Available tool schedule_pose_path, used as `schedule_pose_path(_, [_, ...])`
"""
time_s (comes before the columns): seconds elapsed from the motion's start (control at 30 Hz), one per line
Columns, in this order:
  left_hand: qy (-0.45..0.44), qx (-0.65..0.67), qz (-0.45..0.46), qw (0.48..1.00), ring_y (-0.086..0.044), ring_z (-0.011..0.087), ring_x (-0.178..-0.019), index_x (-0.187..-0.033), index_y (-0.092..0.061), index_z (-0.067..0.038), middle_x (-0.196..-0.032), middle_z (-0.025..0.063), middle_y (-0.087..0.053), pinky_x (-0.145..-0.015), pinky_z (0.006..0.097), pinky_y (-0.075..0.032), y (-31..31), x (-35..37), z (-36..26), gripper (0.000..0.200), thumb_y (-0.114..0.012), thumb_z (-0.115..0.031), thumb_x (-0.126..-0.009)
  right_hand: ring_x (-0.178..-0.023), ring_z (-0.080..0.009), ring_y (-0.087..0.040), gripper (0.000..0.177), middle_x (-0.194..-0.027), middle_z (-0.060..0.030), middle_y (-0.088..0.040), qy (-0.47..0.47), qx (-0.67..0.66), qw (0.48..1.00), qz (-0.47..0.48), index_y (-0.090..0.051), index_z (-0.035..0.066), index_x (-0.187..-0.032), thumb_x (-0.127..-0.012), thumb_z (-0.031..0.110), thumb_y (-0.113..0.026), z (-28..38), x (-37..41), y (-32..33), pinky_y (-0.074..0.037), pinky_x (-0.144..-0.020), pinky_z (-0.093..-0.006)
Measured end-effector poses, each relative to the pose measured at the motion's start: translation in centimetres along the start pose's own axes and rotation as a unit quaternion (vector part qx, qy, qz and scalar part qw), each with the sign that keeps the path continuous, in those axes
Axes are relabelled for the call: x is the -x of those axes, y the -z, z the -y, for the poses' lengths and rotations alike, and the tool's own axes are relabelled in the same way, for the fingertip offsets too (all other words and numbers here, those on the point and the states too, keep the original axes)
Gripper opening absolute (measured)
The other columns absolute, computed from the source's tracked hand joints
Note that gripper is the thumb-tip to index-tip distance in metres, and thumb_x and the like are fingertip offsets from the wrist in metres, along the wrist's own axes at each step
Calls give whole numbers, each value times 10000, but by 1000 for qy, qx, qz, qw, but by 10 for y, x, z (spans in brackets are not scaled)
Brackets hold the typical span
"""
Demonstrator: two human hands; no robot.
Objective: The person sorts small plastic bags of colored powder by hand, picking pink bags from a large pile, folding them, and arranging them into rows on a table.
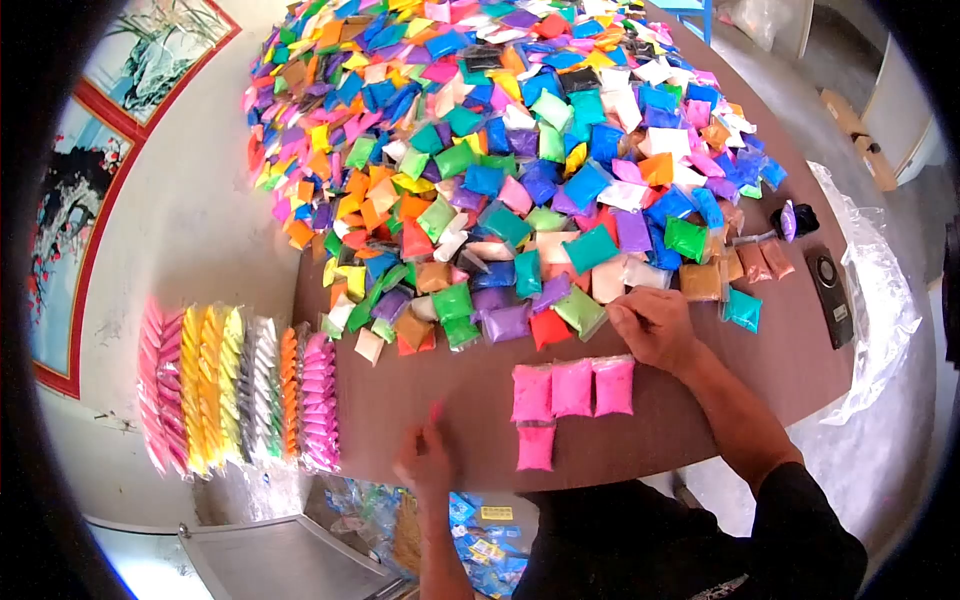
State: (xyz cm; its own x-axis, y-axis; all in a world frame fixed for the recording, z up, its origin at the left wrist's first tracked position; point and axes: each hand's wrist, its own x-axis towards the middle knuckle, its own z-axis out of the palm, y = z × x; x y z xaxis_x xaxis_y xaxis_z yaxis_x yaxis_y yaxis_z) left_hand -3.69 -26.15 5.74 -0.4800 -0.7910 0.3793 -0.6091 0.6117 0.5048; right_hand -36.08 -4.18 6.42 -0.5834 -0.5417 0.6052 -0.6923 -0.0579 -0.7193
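My right hand is at the front edge of a big heap of small coloured packets, its fingers curled in. Its fingertips are right by a light green packet and a pale peach packet; what they pinch is hidden. Below that hand, three bright pink packets lie side by side in a row, with a fourth-place pink packet under the left one. My left hand hovers over the table's front edge, left of the pink packets, blurred by motion.
Rows of packets sorted by colour stand at the table's left end. On the right lie a black device, brown packets and clear plastic film. Blue-printed wrappers fill a space below the brown table.
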Motion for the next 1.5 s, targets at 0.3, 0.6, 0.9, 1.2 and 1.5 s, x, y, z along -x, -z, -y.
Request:
schedule_pose_path(0.3, [-139, 223, 179, 948, -626, 111, -642, -935, -721, 7, -757, 89, -683, -571, 288, -491, -31, -61, -180, 75, -750, -56, -908, -675, -63, -601, 145, -815, -16, -667, -206, -409, 886, 72, -683, -6, -1079, -968, 86, -691, 12, -2, 14, -483, -575, -250])
schedule_pose_path(0.6, [-214, 261, 243, 909, -601, 92, -618, -892, -709, 5, -698, 68, -669, -567, 266, -488, -71, -75, -230, 81, -753, -60, -910, -666, -62, -584, 114, -852, -22, -667, -296, -492, 817, 51, -649, 21, -1092, -1021, 109, -637, 6, -4, 17, -438, -549, -208])
schedule_pose_path(0.9, [-83, 294, 352, 885, -635, 190, -636, -927, -720, -24, -771, 118, -677, -595, 309, -500, -80, -98, -203, 113, -745, -134, -930, -635, -39, -524, 83, -782, -3, -610, -273, -440, 856, -4, -606, 33, -976, -1028, 96, -590, -4, 1, 5, -406, -548, -216])
schedule_pose_path(1.2, [-439, -113, 125, 883, -634, 322, -1073, -1058, -674, -80, -1136, 99, -669, -863, 430, -531, -107, -199, -174, 235, -741, -144, -842, -590, -27, -429, 63, -677, 25, -510, -132, -181, 974, -15, -571, 15, -939, -989, 54, -562, -22, 11, -15, -340, -515, -240])
schedule_pose_path(1.5, [-407, -209, 173, 872, -496, 347, -1355, -1381, -568, -149, -1494, 107, -510, -1063, 543, -435, -141, -280, -152, 635, -696, -123, -760, -535, -159, -487, 84, -621, -57, -524, -179, -183, 967, -11, -595, 25, -838, -901, 74, -620, -17, 6, -11, -389, -502, -337])
